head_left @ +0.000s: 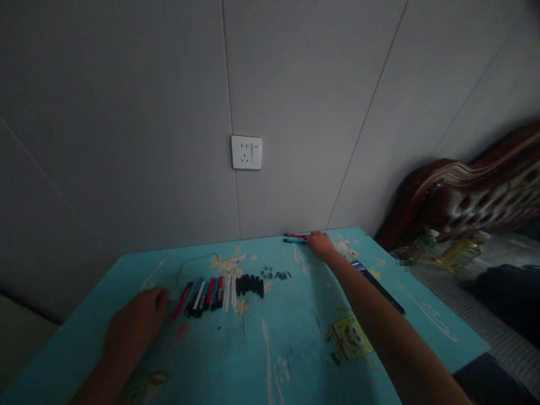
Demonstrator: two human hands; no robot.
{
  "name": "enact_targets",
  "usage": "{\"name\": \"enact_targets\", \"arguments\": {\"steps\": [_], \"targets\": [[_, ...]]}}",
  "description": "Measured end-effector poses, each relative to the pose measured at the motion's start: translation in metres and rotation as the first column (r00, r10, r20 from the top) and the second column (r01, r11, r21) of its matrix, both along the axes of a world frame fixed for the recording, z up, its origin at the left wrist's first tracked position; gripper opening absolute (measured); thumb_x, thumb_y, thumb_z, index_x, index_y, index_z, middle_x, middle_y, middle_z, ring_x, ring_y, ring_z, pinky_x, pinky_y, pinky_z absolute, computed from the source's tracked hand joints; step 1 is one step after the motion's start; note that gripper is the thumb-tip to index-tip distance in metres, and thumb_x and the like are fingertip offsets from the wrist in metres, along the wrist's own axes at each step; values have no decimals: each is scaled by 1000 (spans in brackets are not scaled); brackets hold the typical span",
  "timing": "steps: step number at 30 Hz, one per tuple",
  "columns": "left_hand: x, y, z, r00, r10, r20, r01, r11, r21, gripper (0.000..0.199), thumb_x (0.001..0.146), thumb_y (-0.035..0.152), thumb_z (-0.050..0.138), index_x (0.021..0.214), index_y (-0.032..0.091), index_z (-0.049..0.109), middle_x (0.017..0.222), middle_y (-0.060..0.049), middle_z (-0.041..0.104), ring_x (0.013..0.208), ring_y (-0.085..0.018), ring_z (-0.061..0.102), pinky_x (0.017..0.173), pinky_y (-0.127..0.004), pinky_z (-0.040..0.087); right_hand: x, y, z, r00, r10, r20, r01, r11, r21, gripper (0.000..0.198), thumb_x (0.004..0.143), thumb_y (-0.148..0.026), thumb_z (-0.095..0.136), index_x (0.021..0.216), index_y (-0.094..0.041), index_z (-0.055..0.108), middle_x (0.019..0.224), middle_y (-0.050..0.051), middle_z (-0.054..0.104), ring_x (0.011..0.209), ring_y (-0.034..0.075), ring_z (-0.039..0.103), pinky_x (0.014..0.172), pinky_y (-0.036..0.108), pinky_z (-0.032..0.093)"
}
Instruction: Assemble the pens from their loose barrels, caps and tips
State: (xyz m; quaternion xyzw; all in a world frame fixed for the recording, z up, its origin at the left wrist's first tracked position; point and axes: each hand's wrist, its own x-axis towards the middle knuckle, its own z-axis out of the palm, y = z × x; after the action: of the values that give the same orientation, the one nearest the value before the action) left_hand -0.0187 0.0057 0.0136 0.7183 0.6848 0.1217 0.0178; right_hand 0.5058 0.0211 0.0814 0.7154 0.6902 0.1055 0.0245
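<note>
By the wall, at the table's far edge: two pens, one red (293, 235) and one blue (293, 241), lying side by side.
Right hand (320, 246): palm down at the right ends of these pens, appearing to touch them; whether its fingers close on them, I cannot tell.
Pen row: barrels (210, 293) in red, blue, white and dark tones, lined up left of the table's middle, nearer than the two pens.
Left hand (137, 320): just left of the row, near its outermost red barrel, fingers curled; whether it holds anything, I cannot tell.
Right of the barrels: white rods (234, 289), then black caps (253, 284) standing close together in line.
Past the caps: small clear bits (266, 274) and small dark bits (282, 275).
Phone (383, 291): flat on the table (295, 343), partly behind the right forearm.
Wall: a white socket (247, 152).
Far right: a dark headboard (453, 177) and two bottles (460, 252).
</note>
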Motion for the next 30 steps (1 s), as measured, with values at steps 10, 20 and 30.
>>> {"name": "enact_targets", "arguments": {"steps": [10, 20, 30], "targets": [[36, -18, 24, 962, -244, 120, 201, 936, 287, 36, 97, 35, 33, 118, 18, 56, 114, -9, 64, 103, -23, 61, 95, -34, 44, -42, -32, 10, 964, 125, -233, -89, 983, 160, 28, 101, -23, 40, 115, -14, 61, 106, 13, 67, 99, 21, 63, 88, 35, 47], [101, -75, 50, 708, -706, -12, 667, 663, 341, 32, 95, 32, 50, 125, 24, 56, 99, -7, 64, 94, -22, 60, 89, -39, 47, -154, -138, -19, 577, 533, -619, -451, 839, 303, 22, 98, -26, 47, 111, -24, 64, 99, 7, 67, 93, 22, 61, 87, 38, 47], [106, -81, 38, 629, -776, -53, 752, 589, 295, 17, 97, 29, 50, 97, 16, 61, 80, -4, 61, 77, -18, 57, 74, -33, 46, -144, -148, -13, 513, 401, -759, -365, 902, 230, 27, 99, -32, 44, 90, -21, 67, 84, 4, 68, 79, 18, 62, 77, 31, 46]]}}
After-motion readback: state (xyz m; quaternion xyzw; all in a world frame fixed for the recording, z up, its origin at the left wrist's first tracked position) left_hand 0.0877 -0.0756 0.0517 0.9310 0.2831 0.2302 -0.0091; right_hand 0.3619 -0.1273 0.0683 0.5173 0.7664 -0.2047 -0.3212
